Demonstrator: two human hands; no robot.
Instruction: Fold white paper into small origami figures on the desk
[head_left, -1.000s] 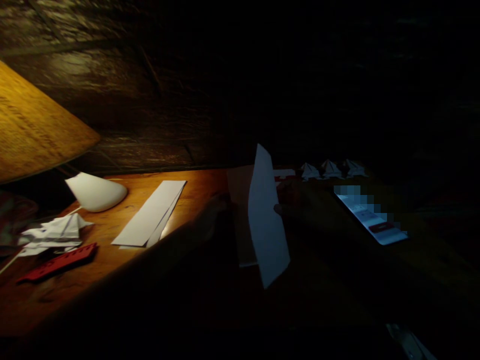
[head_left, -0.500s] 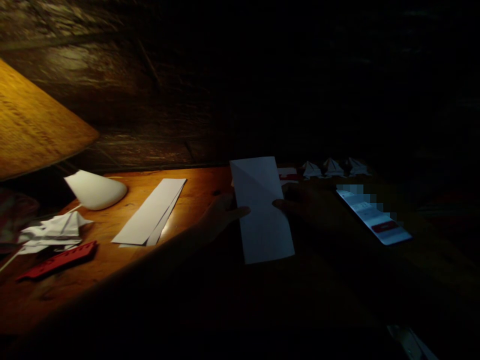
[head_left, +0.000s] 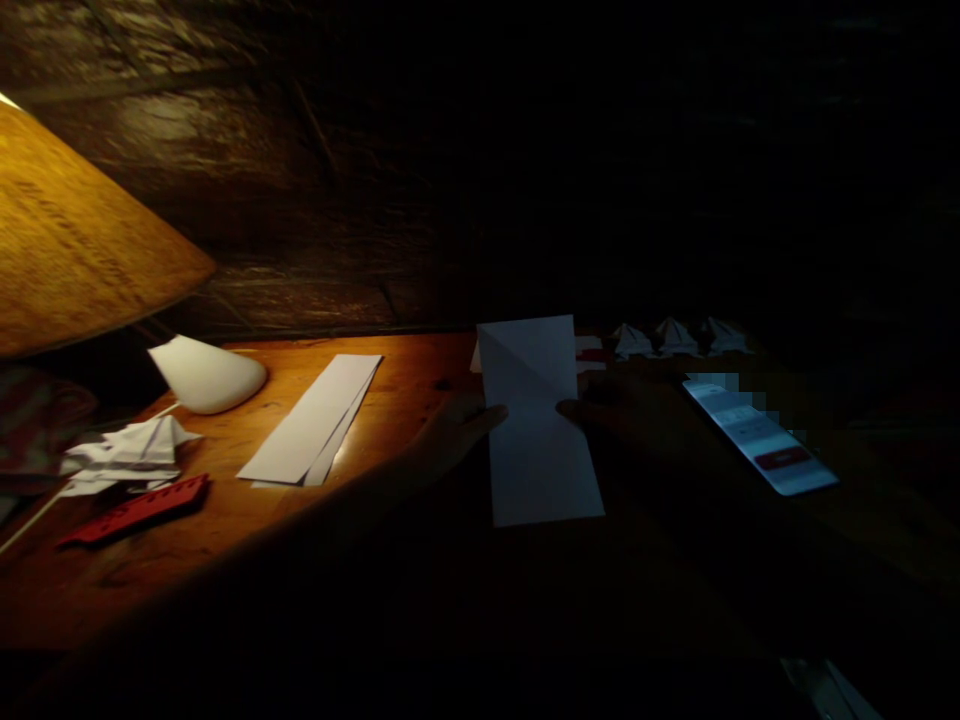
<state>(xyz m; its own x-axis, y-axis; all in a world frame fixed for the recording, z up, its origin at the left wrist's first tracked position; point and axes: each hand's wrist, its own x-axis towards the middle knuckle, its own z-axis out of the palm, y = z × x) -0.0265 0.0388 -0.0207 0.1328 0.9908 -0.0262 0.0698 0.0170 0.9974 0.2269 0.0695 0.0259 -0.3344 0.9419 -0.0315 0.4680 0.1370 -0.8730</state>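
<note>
A strip of white paper is held upright before me, a slanting crease running across its upper part. My left hand grips its left edge, the thumb laid on the near face and the fingers behind. On the opposite edge my right hand pinches the sheet, its thumb tip showing against the dark. Most of my right hand is lost in shadow. Left of my hands lie more white paper strips, stacked slightly askew on the wooden table.
On the left stand a lamp's shade and white base. Near them lie folded white paper and a red comb-like object. At right are a lit phone and several small folded paper shapes. A dark wall rises behind.
The paper strip has turned from nearly edge-on to facing me. My left hand has come to its left edge and taken hold. My right hand keeps its pinch; the view has shifted slightly.
</note>
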